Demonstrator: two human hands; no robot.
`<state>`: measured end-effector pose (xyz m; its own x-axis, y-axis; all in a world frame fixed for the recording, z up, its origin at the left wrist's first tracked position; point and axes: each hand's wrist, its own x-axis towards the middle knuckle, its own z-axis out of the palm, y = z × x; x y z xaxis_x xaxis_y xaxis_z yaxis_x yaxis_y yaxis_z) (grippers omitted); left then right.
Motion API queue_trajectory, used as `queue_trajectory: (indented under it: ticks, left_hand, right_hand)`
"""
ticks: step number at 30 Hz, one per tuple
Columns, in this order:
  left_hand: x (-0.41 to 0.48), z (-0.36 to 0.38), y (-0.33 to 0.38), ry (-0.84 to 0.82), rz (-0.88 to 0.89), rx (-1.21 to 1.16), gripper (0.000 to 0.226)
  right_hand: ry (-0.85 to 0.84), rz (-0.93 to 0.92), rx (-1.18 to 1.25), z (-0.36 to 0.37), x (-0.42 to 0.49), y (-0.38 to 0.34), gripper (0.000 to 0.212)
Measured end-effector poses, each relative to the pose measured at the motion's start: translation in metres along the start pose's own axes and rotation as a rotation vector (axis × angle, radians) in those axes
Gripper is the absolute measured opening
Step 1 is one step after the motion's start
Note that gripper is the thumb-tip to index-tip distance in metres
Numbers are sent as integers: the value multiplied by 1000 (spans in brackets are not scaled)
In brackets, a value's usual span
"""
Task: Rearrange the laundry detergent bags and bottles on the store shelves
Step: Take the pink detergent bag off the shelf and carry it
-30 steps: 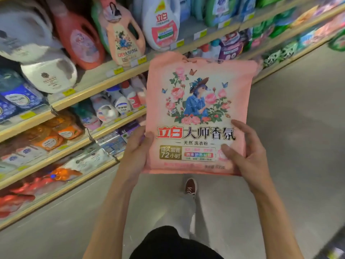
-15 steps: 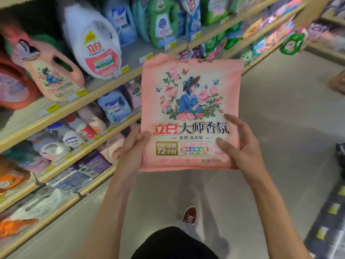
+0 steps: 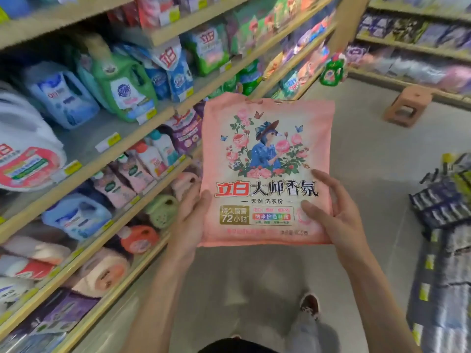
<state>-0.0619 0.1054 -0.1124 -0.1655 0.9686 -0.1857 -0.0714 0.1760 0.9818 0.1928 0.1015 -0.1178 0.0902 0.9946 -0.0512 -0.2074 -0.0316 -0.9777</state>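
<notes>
The bag (image 3: 267, 171) is a flat pink pouch, held upright and face-on in the aisle, above the floor (image 3: 369, 161) and just right of the shelves (image 3: 142, 131), resting on none of them. Its front shows a figure in a blue dress and a dark hat among pink roses and small butterflies. Below that comes a red logo with bold black Chinese lettering, then a gold box reading 72. The fine print along the bottom edge is too blurred to read, and the bag's back is out of sight. The goods on the shelves are smeared; a green bottle (image 3: 122, 82) and blue and white jugs are plain, while the lower rows are perhaps more pouches. The left hand (image 3: 190, 220) grips the lower left edge with its thumb (image 3: 205, 200) on the front, and its fingers are hidden behind the bag. The right hand (image 3: 334, 217) clasps the lower right corner, thumb (image 3: 309, 208) pressed on the front and forefinger stretched along the face above it, with the other fingers curled round the edge.
</notes>
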Motion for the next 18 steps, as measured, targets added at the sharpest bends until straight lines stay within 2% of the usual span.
queue_trajectory:
  ticks: [4,14,18]
  left_hand:
    - [39,69,8,11,19,55,21]
    - [113,221,25,94,7,54,20]
    - [134,260,36,29,0,58,36]
  right_hand:
    - [-4,-1,25,-52,64,-16,57]
    - [-173,78,80,-168,213,-59,56]
    - [-208,125,127,-195,252,-68,56]
